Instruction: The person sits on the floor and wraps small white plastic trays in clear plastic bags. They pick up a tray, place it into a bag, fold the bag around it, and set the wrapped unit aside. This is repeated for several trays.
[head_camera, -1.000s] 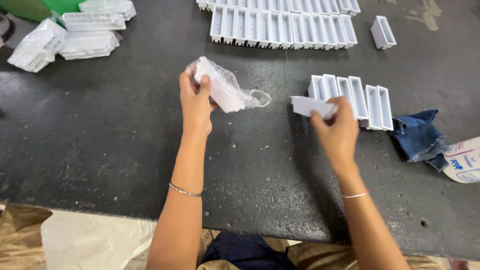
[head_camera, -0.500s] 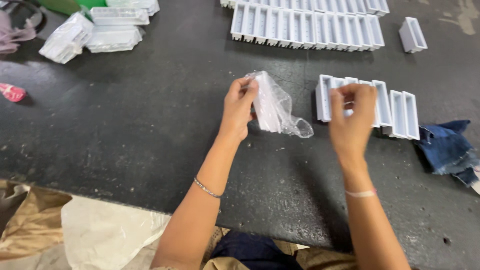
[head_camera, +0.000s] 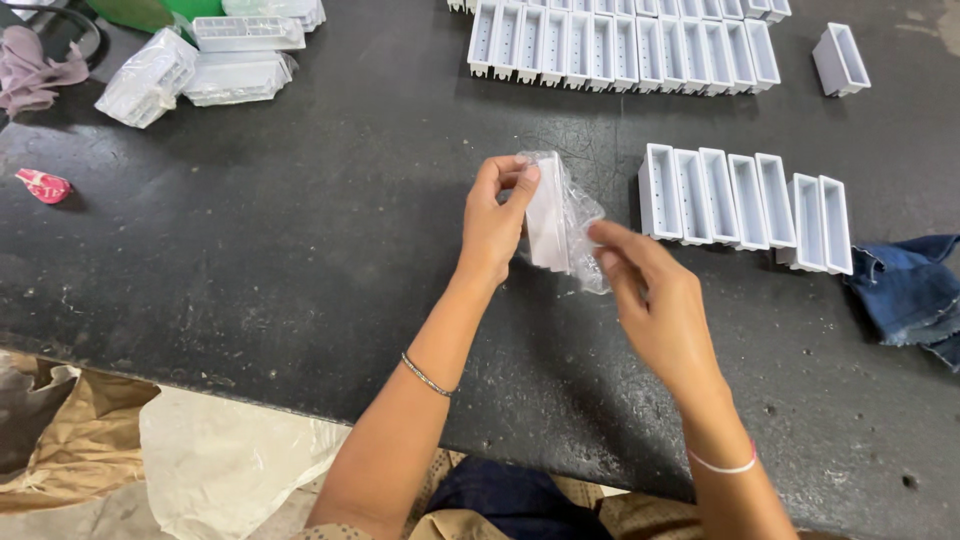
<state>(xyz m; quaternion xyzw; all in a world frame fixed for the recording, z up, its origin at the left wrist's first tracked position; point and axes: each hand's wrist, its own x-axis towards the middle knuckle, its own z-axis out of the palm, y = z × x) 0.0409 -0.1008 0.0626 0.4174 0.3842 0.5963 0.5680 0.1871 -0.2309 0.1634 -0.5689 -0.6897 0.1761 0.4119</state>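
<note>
Since the frame half a second ago, the right hand (head_camera: 660, 310) has come away from the near row of white trays (head_camera: 745, 205) and is now reaching across to the clear plastic bag (head_camera: 580, 225), no longer carrying the white piece it was lifting there. The left hand (head_camera: 497, 225) is gripping a white tray (head_camera: 546, 215) upright, thumb and fingers clamped on its upper edge, with the bag wrapped around it. The right hand's fingertips (head_camera: 598, 235) are pinching together on the loose side of the bag, just to the right of the wrapped tray. Taking the near row of trays as the landmark: the wrapped tray is being held just to its left, above the dark table (head_camera: 300, 260); a longer row of white trays (head_camera: 620, 45) is standing behind it toward the far edge; a single white tray (head_camera: 840, 60) is lying behind and to its right; a blue denim cloth (head_camera: 910, 290) is lying immediately to its right. Well to its left, at the far corner of the table, bagged trays (head_camera: 200, 65) are lying in a heap, with a small red and white wrapper (head_camera: 43, 185) in front of them. Both wrists are wearing thin bangles.
</note>
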